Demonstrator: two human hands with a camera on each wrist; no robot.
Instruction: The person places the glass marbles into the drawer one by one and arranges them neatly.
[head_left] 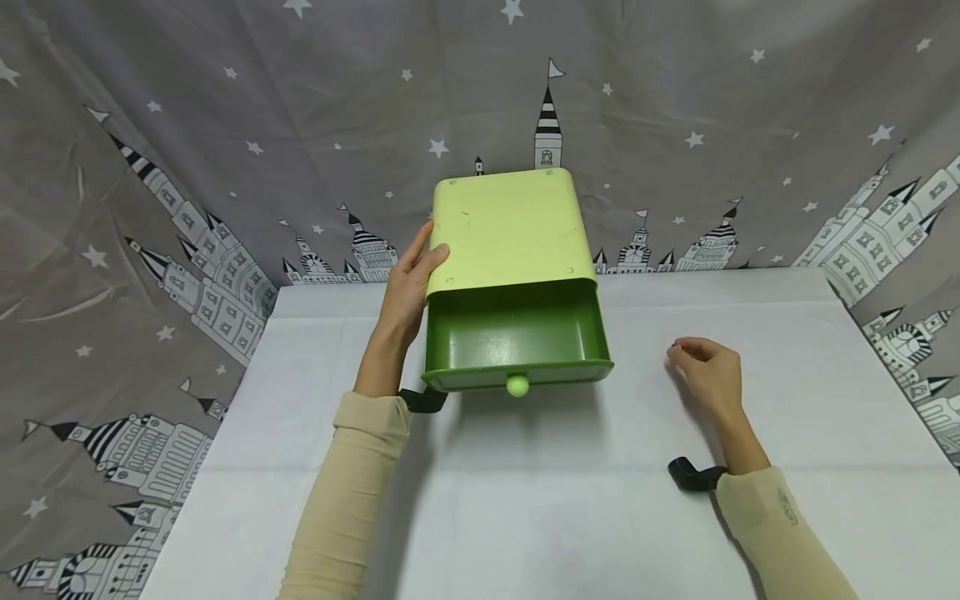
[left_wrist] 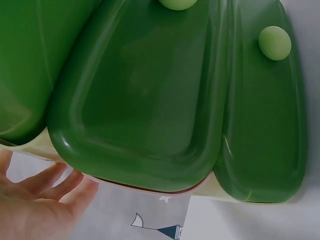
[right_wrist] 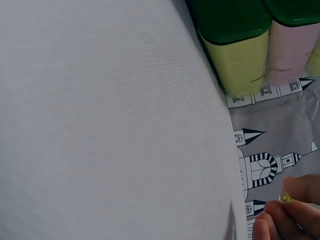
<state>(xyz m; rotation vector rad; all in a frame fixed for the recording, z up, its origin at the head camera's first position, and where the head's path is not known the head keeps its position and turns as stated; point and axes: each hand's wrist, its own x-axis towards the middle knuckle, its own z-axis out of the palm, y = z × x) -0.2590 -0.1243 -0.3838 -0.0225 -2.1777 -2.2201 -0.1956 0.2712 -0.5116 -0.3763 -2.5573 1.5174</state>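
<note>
A small drawer cabinet (head_left: 510, 225) with a pale yellow top stands on the table in the head view. Its green top drawer (head_left: 555, 373) is pulled out, with a light green knob (head_left: 517, 385) at the front and a bare floor inside. Below it, the left wrist view shows a middle drawer (left_wrist: 145, 90) and a lower drawer (left_wrist: 265, 120), both pushed in. My left hand (head_left: 397, 300) rests against the cabinet's left side, fingers fairly straight. Right of the cabinet, my right hand (head_left: 708, 379) pinches a tiny clear and yellow piece (right_wrist: 285, 197) between thumb and fingertips.
A white cloth (head_left: 540, 533) covers the table. Behind it and at both sides hangs a grey curtain (head_left: 337, 108) printed with castles and stars. Black mounts, one at the left wrist (head_left: 423, 400) and one at the right wrist (head_left: 693, 477), jut out from the sleeves.
</note>
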